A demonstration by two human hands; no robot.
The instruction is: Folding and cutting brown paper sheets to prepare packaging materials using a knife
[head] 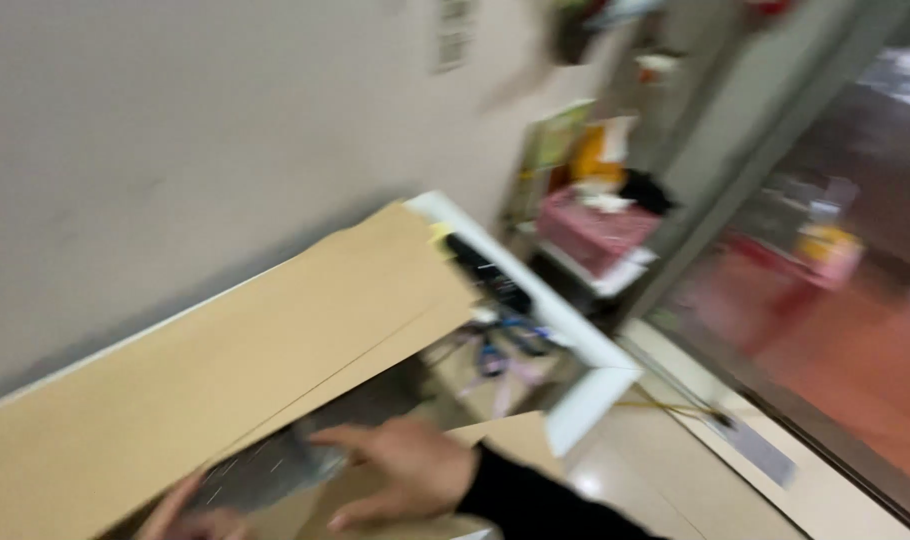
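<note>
The picture is blurred by motion. A large brown cardboard box (225,370) lies on a white table (585,385) against the wall, its long flap raised. My right hand (400,470), in a dark sleeve, reaches into the box with fingers spread over a grey shiny wrapped item (275,465). My left hand (190,515) shows only partly at the bottom edge, fingers touching the same grey item. Whether either hand grips it is not clear.
Behind the box on the table lie a black object (485,270) and tangled cables with blue parts (500,345). A shelf with a pink basket (595,230) stands at the back. A glass door frame (735,190) and a reddish floor (835,350) are to the right.
</note>
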